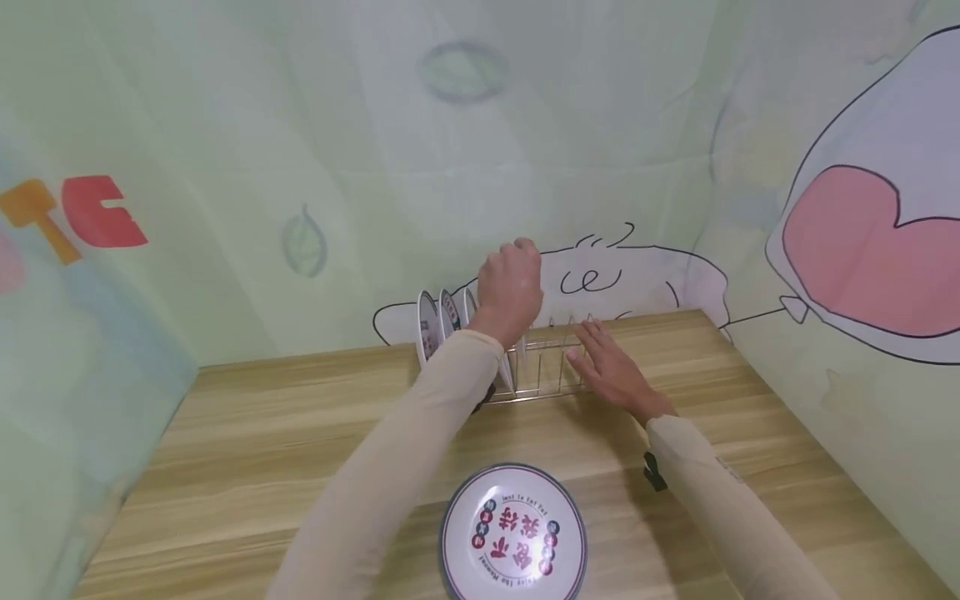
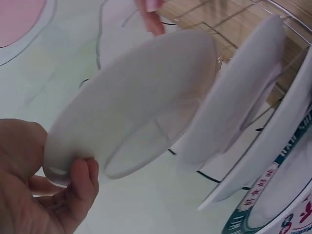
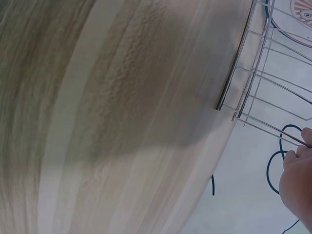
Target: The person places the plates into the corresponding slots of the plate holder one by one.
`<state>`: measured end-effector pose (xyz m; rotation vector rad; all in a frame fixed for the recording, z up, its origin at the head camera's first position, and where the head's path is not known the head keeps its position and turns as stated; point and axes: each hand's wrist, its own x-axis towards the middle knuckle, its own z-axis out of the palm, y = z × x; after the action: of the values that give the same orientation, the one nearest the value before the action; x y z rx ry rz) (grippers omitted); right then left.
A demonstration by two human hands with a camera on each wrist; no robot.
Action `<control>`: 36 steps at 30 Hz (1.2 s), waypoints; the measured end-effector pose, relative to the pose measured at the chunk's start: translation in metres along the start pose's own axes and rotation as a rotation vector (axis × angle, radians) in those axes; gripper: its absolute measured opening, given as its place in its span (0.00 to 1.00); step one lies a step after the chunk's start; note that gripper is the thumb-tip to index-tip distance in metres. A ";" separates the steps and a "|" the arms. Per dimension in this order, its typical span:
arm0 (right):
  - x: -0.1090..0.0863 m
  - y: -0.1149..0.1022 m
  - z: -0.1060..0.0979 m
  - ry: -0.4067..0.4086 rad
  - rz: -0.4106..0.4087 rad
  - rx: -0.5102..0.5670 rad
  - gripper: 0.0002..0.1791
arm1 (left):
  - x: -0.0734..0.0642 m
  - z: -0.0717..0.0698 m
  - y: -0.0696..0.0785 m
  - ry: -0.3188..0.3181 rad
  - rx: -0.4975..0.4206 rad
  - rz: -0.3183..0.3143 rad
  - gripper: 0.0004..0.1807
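Note:
With thumb and fingers, my left hand (image 1: pixel 512 287) pinches the rim of a white plate (image 2: pixel 131 92), whose pale underside faces the left wrist camera. That plate stands tilted over the wire dish rack (image 1: pixel 540 395), and my hand and forearm mostly hide it in the head view. Several plates stand on edge in the rack's left part, among them a plate with printed lettering (image 1: pixel 427 329). At the rack's right end, my right hand (image 1: pixel 618 375) rests its extended fingers by the end wires, thumb apart. In the right wrist view its fingertips are right at a wire.
A round plate (image 1: pixel 513 533) with red characters and a blue rim lies face up on the wooden table (image 1: pixel 300 433), in front of the rack. Behind the rack hangs a pale printed curtain (image 1: pixel 375 208), close to the table's back edge.

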<state>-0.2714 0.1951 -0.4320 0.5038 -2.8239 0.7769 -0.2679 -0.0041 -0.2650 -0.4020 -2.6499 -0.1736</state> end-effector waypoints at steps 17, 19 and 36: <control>0.001 0.000 0.001 0.010 -0.013 -0.028 0.38 | 0.008 0.053 0.004 -0.056 0.134 -0.035 0.29; 0.000 -0.001 0.000 0.010 -0.011 -0.032 0.38 | 0.008 0.059 0.005 -0.062 0.159 -0.030 0.29; 0.001 -0.002 0.000 0.015 -0.011 -0.047 0.39 | 0.000 0.090 0.007 -0.013 0.302 0.005 0.30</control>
<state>-0.2718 0.1933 -0.4305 0.5034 -2.8162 0.7075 -0.3025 0.0194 -0.3446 -0.3088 -2.6307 0.2301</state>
